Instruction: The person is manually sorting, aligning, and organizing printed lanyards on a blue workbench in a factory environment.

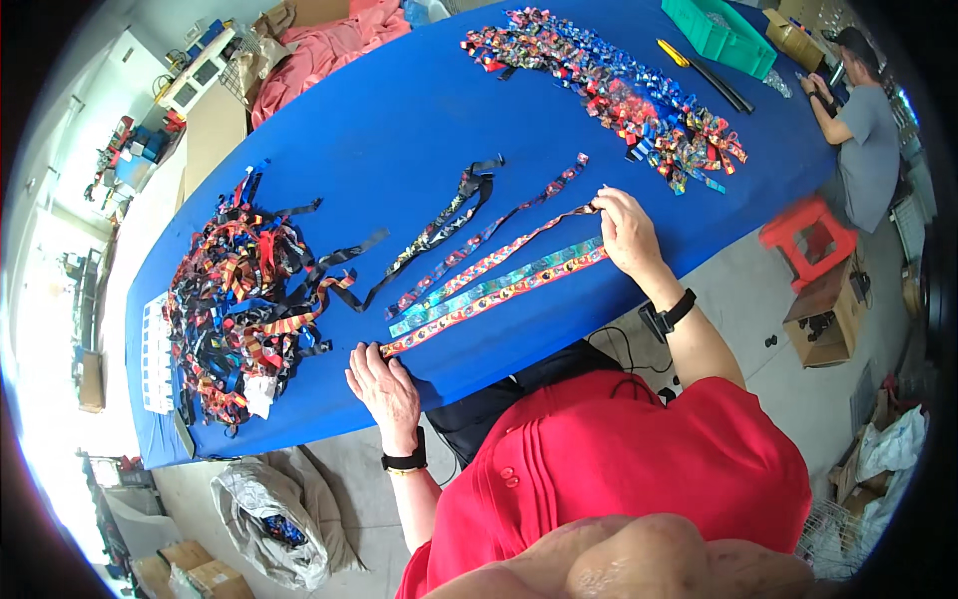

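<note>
Several patterned lanyard straps lie side by side on the blue table in front of me. My right hand (631,238) is closed, its fingertips pinching the far end of a red and white strap (519,243). Below that hand, the right ends of a teal strap (499,284) and a red and yellow strap (499,304) reach its edge. My left hand (387,392) rests at the table's near edge, fingers extended and apart, touching the left end of the red and yellow strap. Farther out lie a blue and red strap (489,234) and a dark strap with a buckle (439,228).
A tangled heap of straps (235,309) covers the table's left. Bundled straps (609,90) lie at the far right, near a green bin (720,38). A person (866,130) sits beyond the right edge. A red stool (808,243) and an open sack (279,519) stand on the floor.
</note>
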Available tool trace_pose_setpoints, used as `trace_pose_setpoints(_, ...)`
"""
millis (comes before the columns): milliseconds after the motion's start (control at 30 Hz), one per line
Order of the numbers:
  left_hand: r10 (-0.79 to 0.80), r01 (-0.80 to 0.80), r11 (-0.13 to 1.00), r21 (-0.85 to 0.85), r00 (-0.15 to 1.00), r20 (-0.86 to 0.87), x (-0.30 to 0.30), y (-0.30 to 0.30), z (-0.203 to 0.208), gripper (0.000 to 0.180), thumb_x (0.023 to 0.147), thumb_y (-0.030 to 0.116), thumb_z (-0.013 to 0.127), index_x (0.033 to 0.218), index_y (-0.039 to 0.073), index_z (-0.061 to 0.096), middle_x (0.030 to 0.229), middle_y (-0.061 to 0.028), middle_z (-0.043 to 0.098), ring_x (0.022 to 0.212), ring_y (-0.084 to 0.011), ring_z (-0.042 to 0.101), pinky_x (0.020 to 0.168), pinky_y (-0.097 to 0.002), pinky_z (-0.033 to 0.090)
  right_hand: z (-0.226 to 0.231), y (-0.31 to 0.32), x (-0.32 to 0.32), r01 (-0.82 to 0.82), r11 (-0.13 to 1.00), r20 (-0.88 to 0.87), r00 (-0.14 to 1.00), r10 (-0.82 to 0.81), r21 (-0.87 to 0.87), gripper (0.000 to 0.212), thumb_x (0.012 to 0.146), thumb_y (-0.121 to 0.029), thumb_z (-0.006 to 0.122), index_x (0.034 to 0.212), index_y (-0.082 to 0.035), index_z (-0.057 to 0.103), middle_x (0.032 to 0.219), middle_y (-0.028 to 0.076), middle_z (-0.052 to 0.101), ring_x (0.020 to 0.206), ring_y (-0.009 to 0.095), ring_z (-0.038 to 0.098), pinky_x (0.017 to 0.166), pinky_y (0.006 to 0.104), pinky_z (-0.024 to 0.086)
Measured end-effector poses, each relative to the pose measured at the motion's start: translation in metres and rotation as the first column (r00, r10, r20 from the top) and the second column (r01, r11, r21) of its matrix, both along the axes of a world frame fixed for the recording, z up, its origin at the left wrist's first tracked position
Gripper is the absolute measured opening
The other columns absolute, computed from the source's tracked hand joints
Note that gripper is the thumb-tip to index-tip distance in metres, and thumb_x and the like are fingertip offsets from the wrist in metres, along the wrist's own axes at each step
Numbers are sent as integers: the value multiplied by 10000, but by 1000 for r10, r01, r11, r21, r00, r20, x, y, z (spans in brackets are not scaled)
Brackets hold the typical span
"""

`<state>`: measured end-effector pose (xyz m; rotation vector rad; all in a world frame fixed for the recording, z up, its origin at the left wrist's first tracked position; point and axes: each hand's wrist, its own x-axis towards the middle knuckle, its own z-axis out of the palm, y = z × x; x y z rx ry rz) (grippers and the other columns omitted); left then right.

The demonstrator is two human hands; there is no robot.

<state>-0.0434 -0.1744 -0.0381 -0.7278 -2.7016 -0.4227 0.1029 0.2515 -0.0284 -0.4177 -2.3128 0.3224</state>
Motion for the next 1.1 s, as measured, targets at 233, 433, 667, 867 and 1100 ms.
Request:
trace_pose_setpoints(233,-3,3,999,40,1000,-2,-1,0,-1,426,1004,204,506,1370,-13,523,1454,-222,498,1416,-378,413,1212,-531,219,4,-3,0,27,1000,35,999,-27,-10,211,911,17,580,1108,-27,643,1212,165,657,1155,361,626,990,443,520)
trace_pose_setpoints(433,4,-4,998,68,1000,-6,1,0,-2,427,1002,204,509,1370,-10,523,1449,-228,501,1414,-389,415,1210,-540,219,7,-4,0,19,1000,48,999,-19,8,210,908,21,571,1100,-28,642,1195,181,661,1154,376,624,994,447,517)
trace_pose_setpoints(667,9,-7,997,82,1000,-21,2,-3,-5,412,1006,210,511,1359,-2,528,1439,-229,508,1414,-393,415,1214,-541,216,0,-3,2,-15,1000,14,1000,15,13,192,915,10,567,1090,-17,643,1191,186,661,1164,379,624,1001,448,515)
trace_pose_setpoints(867,32,-30,997,70,999,-31,2,-1,-3,379,1014,167,500,1358,9,532,1448,-201,512,1420,-360,420,1219,-522,218,-1,0,2,-20,1000,23,1000,20,-2,190,944,-11,573,1116,-16,654,1227,183,658,1189,370,617,1013,443,512)
trace_pose_setpoints(1100,37,-75,939,335,992,119,-4,21,2,328,984,43,511,1303,-21,546,1327,-228,587,1286,-385,530,1138,-490,343,-1,5,1,-21,1000,35,999,22,-15,240,926,-8,600,1162,-42,624,1231,179,654,1198,365,613,1023,444,507)
